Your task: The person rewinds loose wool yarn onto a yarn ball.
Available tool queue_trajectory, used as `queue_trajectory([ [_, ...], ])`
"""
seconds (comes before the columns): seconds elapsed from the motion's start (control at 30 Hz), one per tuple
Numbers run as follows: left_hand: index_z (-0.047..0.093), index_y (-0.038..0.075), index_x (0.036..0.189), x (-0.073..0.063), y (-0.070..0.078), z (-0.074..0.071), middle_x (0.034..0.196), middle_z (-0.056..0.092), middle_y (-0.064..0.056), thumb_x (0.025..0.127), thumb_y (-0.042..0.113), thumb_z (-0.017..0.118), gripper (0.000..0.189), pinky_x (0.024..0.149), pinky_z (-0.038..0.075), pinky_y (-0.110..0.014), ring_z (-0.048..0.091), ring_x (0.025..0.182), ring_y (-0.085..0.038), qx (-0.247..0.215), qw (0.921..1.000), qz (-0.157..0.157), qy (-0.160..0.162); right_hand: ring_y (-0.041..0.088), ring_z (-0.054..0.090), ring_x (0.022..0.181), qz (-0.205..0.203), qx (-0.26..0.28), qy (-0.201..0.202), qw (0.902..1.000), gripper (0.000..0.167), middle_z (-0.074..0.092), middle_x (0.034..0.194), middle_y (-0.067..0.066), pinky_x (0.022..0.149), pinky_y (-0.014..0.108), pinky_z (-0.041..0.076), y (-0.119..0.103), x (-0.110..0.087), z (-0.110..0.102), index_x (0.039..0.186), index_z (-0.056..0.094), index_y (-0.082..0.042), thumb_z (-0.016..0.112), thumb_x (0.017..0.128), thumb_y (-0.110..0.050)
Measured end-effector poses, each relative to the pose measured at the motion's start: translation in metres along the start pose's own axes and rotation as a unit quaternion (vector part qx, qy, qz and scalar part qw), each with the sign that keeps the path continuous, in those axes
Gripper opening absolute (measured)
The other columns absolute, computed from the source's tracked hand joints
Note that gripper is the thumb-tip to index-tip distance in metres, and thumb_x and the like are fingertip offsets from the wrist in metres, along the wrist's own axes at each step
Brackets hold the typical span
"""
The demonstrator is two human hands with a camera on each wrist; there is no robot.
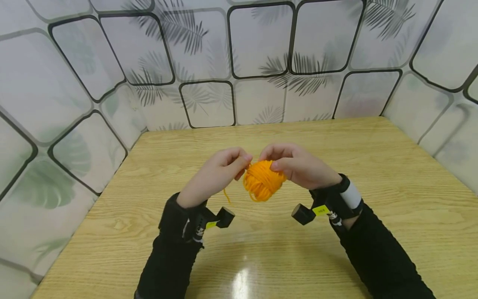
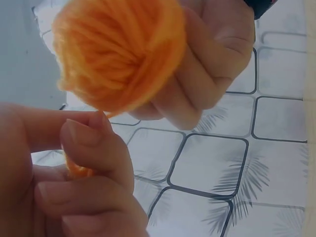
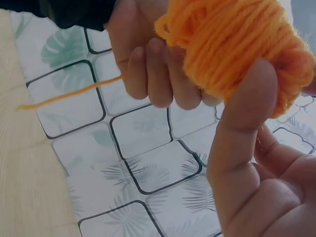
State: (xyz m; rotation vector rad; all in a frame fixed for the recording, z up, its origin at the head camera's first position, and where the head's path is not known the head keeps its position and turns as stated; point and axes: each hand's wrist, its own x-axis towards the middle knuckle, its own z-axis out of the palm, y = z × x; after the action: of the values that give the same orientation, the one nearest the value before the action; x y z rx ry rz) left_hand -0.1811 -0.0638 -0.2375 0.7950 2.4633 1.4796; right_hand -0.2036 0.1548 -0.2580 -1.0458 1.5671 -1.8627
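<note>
An orange ball of yarn is up between the two hands over the table. My right hand holds it at its upper right side, thumb in front and fingers behind. In the right wrist view the thumb presses on the wound strands of the yarn ball. My left hand pinches a strand close by the ball's left side, seen between thumb and forefinger in the left wrist view. The loose yarn end hangs out below the left hand's curled fingers. A small loop sticks out at the ball's lower edge.
The wooden table spreads under both hands. Around its far and side edges stand walls covered in patterned sheeting with dark outlines and leaf prints. Each wrist wears a black strap with a small camera.
</note>
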Motion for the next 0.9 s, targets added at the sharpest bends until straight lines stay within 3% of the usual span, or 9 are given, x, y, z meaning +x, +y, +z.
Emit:
queue_trajectory([
  [0.23, 0.056, 0.006, 0.089, -0.003, 0.002, -0.002, 0.068, 0.044, -0.005, 0.099, 0.024, 0.044, 0.024, 0.056, 0.03, -0.027, 0.037, 0.059, -0.021, -0.013, 0.9997, 0.002, 0.021, 0.016, 0.058, 0.079, 0.041, -0.045, 0.056, 0.9966, 0.013, 0.059, 0.097, 0.008, 0.069, 0.027, 0.05, -0.001, 0.001, 0.002, 0.102, 0.055, -0.004, 0.048, 0.091, -0.007],
  [0.43, 0.056, 0.007, 0.09, -0.006, 0.004, -0.002, 0.07, 0.043, -0.008, 0.1, 0.024, 0.042, 0.023, 0.055, 0.03, -0.027, 0.034, 0.057, -0.022, -0.021, 0.9997, -0.001, 0.015, 0.016, 0.053, 0.072, 0.065, -0.102, 0.127, 0.9844, 0.016, 0.058, 0.093, 0.008, 0.063, 0.026, 0.046, 0.0, 0.003, 0.005, 0.103, 0.052, 0.0, 0.047, 0.091, -0.009],
  [0.7, 0.058, 0.007, 0.092, -0.008, 0.005, 0.0, 0.071, 0.045, -0.008, 0.099, 0.022, 0.043, 0.022, 0.055, 0.031, -0.027, 0.035, 0.055, -0.021, -0.003, 0.9998, 0.011, 0.015, 0.018, 0.054, 0.076, 0.045, -0.134, 0.211, 0.9673, 0.019, 0.057, 0.095, 0.009, 0.066, 0.027, 0.047, 0.006, 0.007, 0.007, 0.107, 0.05, 0.005, 0.048, 0.092, -0.007],
  [0.9, 0.06, 0.009, 0.093, -0.008, 0.007, 0.006, 0.068, 0.046, -0.006, 0.099, 0.023, 0.044, 0.022, 0.052, 0.03, -0.026, 0.035, 0.053, -0.02, 0.012, 0.9996, 0.024, 0.01, 0.017, 0.055, 0.081, 0.014, -0.097, 0.27, 0.9579, 0.022, 0.054, 0.1, 0.009, 0.071, 0.025, 0.048, 0.007, 0.01, 0.012, 0.111, 0.049, 0.005, 0.045, 0.094, -0.008],
])
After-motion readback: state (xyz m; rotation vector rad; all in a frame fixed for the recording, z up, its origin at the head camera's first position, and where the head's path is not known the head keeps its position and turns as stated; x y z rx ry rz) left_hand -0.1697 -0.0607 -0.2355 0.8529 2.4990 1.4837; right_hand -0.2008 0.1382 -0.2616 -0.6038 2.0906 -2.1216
